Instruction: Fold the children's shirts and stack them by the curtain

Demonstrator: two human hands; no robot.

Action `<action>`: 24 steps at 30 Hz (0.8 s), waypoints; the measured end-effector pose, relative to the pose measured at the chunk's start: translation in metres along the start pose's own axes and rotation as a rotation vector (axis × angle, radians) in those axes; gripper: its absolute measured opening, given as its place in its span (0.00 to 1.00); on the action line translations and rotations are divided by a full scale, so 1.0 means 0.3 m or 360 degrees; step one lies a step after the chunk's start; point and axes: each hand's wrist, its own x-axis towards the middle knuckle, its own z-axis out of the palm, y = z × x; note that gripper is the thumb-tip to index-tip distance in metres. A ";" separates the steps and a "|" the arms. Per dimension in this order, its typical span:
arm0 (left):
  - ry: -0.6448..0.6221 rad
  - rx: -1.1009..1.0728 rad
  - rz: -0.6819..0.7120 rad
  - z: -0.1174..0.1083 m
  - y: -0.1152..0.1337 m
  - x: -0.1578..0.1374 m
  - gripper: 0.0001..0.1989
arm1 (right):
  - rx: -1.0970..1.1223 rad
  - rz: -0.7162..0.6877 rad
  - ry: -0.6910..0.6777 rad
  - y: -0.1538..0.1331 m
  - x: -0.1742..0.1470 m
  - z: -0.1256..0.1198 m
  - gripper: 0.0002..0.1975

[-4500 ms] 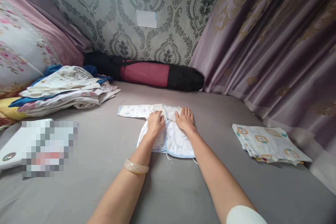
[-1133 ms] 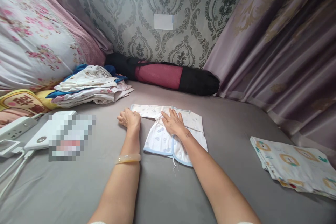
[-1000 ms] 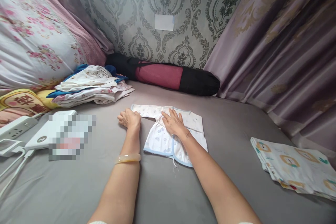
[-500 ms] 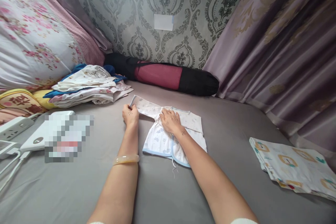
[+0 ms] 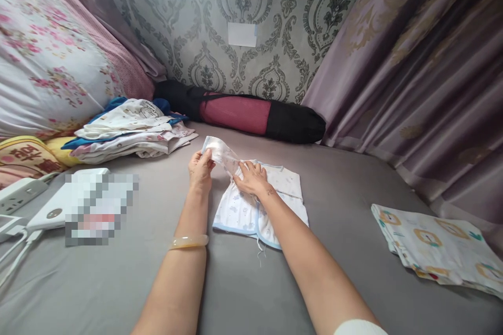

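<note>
A small white baby shirt [image 5: 236,213] with blue trim and a faint print lies on the grey sheet in front of me. My left hand [image 5: 200,170] pinches the cuff of its left-side sleeve and holds it raised off the sheet. The sleeve slants down from there to the shirt's shoulder. My right hand [image 5: 252,178] rests on the upper part of the shirt, fingers spread, covering the shoulder area. On the right, the other sleeve lies folded across the body. Thin ties hang from the bottom hem.
A pile of folded clothes [image 5: 133,131] sits at the back left beside a floral pillow [image 5: 58,52]. White power strip [image 5: 21,193] and white charger box [image 5: 74,196] lie on the left. Folded printed cloth [image 5: 436,243] is at right. A long black-and-red bag [image 5: 236,112] lies along the wall.
My left hand has lifted the sleeve cuff and moved slightly right, so the sleeve now bends upward. My right hand stays on the shirt, its fingers a little more spread.
</note>
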 end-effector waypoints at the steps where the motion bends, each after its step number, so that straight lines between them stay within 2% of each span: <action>1: -0.0002 0.0006 0.0003 0.003 0.000 -0.002 0.26 | 0.0005 -0.0003 -0.0011 0.001 -0.001 -0.003 0.31; 7: -0.0059 -0.0001 0.0003 0.027 -0.006 -0.016 0.25 | 0.0143 -0.0105 -0.0076 0.035 -0.010 -0.019 0.32; 10: -0.0127 0.0052 0.0038 0.043 -0.014 -0.029 0.25 | 0.0274 -0.0109 0.0116 0.079 -0.025 -0.023 0.26; 14: -0.0244 0.0174 0.0120 0.059 -0.020 -0.053 0.23 | 0.0603 0.0118 0.0457 0.150 -0.063 -0.023 0.21; 20: -0.0372 0.0330 0.0282 0.089 -0.019 -0.100 0.18 | 0.1485 0.0574 0.0636 0.264 -0.105 -0.005 0.14; 24: -0.0515 0.0359 0.0244 0.122 -0.038 -0.140 0.19 | 0.1732 0.0721 0.0629 0.318 -0.126 0.002 0.12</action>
